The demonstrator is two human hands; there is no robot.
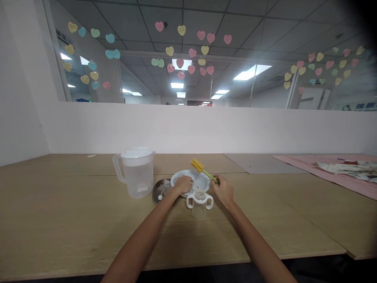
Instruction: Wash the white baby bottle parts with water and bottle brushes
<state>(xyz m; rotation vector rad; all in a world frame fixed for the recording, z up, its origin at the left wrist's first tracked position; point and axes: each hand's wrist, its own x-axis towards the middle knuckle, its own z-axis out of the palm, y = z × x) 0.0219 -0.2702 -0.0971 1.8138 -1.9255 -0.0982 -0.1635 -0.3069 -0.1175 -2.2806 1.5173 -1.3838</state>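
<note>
Left hand (pixel 183 184) and right hand (pixel 224 191) bare, forearms (pixel 151 230) slim, also bare as far as visible, tapering to wrists (pixel 231 205), nail detail too small.

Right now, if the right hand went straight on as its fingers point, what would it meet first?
The white dish, probably; but height is unclear, so the right hand may pass above it, toward the left hand.

Jug (pixel 140 182) stood L of frame ctr on tbl (pixel 88 228), dish (pixel 154 195) just R of it; bowl (pixel 181 172) nr ctr, behind bottle (pixel 199 211); cloth (pixel 303 160) far R.
</note>
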